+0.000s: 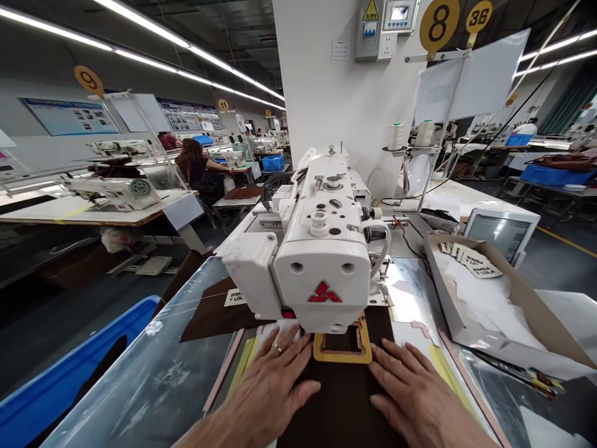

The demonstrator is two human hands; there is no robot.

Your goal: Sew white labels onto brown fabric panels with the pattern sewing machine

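Working at a shiny metal-topped table (172,373); clock centred on the white sewing machine (321,267). Pale pillar (317,93) at twelve, a control box (370,31) mounted on it. Long lit workshop runs off toward eleven; a seated person (193,171) at ten, among other machines. Two thread spools (395,137) at one.

Brown panel (345,398) at six, flat on the table, long axis running six to twelve, its far part passing under the machine head. A yellow frame (342,357) lies on it just under the head. A second brown stretch of cloth (205,314) narrows toward eight, bearing a lettered label (234,297); cannot tell whether it joins the panel.

Left hand (267,389) at seven, right hand (413,386) at five. Both spread flat on or beside the panel, fingers extended toward the frame, clasping nothing; left fingertips close to the frame's edge, right likewise.

Containers: open cardboard box (555,333) at three, holding loose white paper pieces (489,305) and a fan of cream labels (476,261). Blue bin (93,367) at eight, dark cloth in or across it, cannot tell which. Blue crate (555,174) at two, brown material heaped on top.
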